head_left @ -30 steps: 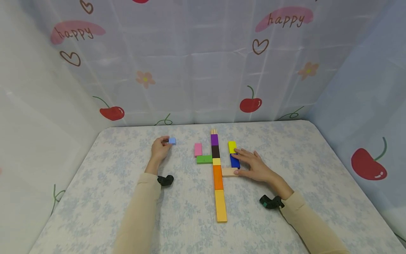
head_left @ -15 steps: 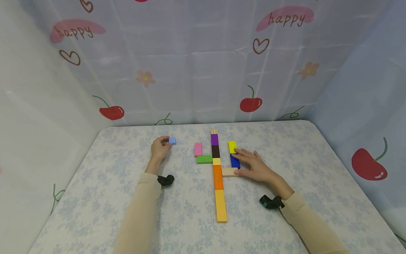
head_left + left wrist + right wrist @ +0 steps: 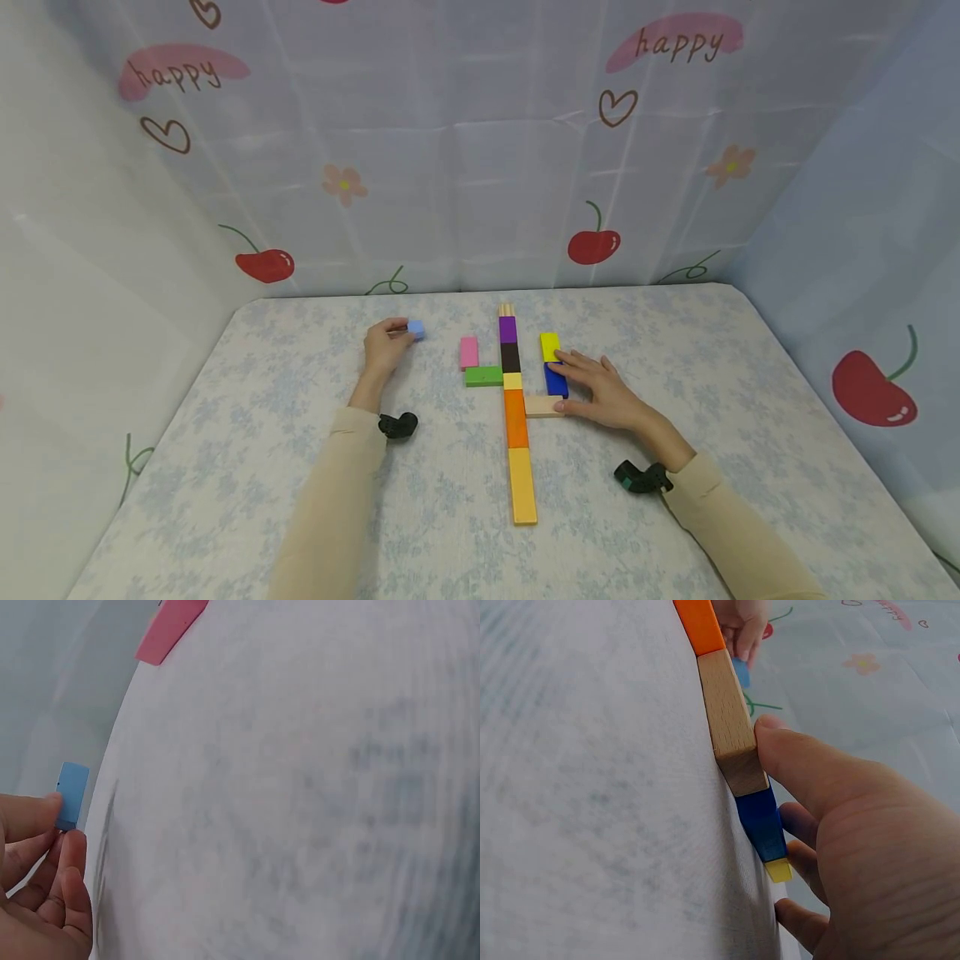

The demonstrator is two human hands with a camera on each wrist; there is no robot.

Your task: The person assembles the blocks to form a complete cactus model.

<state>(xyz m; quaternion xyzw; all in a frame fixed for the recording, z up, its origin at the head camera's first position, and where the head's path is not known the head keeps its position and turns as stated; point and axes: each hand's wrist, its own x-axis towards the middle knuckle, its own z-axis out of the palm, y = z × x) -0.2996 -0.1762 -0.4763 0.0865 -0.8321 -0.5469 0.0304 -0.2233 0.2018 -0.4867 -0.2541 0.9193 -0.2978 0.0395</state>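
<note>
Between thumb and fingertips my left hand [image 3: 384, 346] pinches a small light blue block [image 3: 416, 330], left of the pink block [image 3: 468, 352]. The left wrist view shows this light blue block [image 3: 73, 795] held by its lower end. My right hand [image 3: 603, 396] rests with spread fingers over the blocks on the right. Its thumb touches the plain wooden block [image 3: 731, 712], and the other fingers lie at the dark blue block [image 3: 555, 383] and the yellow block [image 3: 550, 344]. Dark blue and yellow stand end to end beyond the wooden one.
A central column runs from pale sticks [image 3: 507, 310] through a purple block [image 3: 507, 330], a dark brown block [image 3: 510, 358], a pale yellow block [image 3: 512, 381] and an orange block [image 3: 515, 421] to a golden-yellow block [image 3: 522, 487]. A green block [image 3: 483, 377] juts left from it.
My left hand has moved slightly right and away from me, carrying the light blue block along. The right hand and the other blocks have stayed put.
</note>
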